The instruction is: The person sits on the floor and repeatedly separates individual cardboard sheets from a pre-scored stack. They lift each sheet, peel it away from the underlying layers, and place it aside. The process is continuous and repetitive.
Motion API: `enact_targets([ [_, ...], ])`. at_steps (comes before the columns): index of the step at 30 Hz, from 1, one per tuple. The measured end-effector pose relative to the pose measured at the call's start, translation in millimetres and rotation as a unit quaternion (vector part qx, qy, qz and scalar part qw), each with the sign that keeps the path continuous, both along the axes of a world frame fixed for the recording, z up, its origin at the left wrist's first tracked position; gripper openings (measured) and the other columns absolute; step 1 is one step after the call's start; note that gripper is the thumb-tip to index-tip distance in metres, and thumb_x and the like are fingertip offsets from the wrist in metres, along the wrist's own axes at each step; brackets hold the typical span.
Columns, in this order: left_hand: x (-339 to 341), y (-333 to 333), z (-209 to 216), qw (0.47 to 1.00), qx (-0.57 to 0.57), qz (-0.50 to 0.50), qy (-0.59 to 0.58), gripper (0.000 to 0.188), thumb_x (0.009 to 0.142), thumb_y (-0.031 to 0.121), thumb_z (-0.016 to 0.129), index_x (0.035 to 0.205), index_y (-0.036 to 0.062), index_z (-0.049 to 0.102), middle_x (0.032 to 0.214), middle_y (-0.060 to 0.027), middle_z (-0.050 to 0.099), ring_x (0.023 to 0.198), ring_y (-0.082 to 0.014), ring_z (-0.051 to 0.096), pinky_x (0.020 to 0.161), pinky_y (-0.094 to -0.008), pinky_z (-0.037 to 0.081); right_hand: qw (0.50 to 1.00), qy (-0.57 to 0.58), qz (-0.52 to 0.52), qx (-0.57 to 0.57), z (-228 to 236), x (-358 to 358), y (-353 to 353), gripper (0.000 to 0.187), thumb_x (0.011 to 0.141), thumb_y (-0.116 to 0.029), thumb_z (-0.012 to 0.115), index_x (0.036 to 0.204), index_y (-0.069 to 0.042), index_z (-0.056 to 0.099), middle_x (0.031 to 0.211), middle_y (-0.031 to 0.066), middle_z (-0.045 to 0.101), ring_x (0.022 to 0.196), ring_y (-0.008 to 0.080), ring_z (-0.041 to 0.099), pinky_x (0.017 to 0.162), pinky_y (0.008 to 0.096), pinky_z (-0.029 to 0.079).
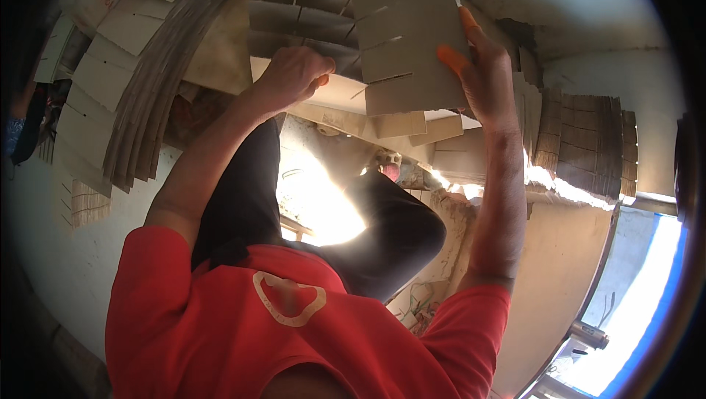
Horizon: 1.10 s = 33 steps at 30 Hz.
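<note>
My right hand (487,75), with orange covers on the thumb and a fingertip, grips the right edge of a brown cardboard sheet (408,38) cut with several slots. My left hand (294,75) is closed in a fist on the lower edge of other slotted cardboard strips (301,20) that lie behind and to the left of that sheet. Both arms reach forward from my red shirt (294,325). More flat cardboard pieces (397,125) lie below the held sheet.
A tall fanned stack of slotted cardboard (132,83) leans at the left. Another stack (588,150) stands at the right by a pale wall (610,75). My knees in black trousers (390,233) are below the hands, beside a glaring sunlit patch (323,204).
</note>
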State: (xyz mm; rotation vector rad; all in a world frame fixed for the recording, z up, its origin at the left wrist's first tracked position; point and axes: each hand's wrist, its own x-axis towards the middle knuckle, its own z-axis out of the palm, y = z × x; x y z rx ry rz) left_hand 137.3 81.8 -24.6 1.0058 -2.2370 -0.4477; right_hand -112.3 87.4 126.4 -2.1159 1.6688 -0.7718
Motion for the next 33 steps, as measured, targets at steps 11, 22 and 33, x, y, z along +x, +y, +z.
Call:
enact_targets([
  [11, -4, -6, -4, 0.999, -0.011, 0.005, 0.030, 0.006, 0.072, 0.000, 0.057, 0.071, 0.0052, 0.061, 0.067, -0.0105, 0.065, 0.066, -0.0302, 0.064, 0.057, -0.0413, 0.048, 0.997, 0.059, 0.029, -0.047, -7, 5, -5, 0.054, 0.082, -0.009, 0.063, 0.133, -0.001, 0.048, 0.093, 0.0119, 0.067, 0.067, 0.0109, 0.060, 0.054, 0.0258, 0.047],
  [22, -3, -9, -9, 0.999, -0.005, 0.005, 0.047, 0.010, 0.066, -0.005, 0.057, 0.065, 0.0051, 0.056, 0.061, -0.0106, 0.060, 0.064, -0.0316, 0.061, 0.056, -0.0424, 0.045, 0.996, -0.019, 0.051, -0.069, -32, 15, 8, 0.045, 0.079, 0.000, 0.061, 0.124, 0.002, 0.051, 0.074, 0.0219, 0.059, 0.063, 0.0277, 0.061, 0.060, 0.0326, 0.049],
  [33, -5, -8, -7, 0.999, -0.002, 0.011, 0.040, 0.007, 0.068, -0.003, 0.058, 0.064, 0.0041, 0.057, 0.062, -0.0126, 0.060, 0.063, -0.0323, 0.060, 0.055, -0.0426, 0.045, 0.957, 0.012, 0.073, 0.281, -28, 55, -3, 0.071, 0.083, -0.003, 0.057, 0.145, -0.007, 0.021, 0.080, 0.0118, 0.060, 0.051, 0.0157, 0.053, 0.036, 0.0280, 0.042],
])
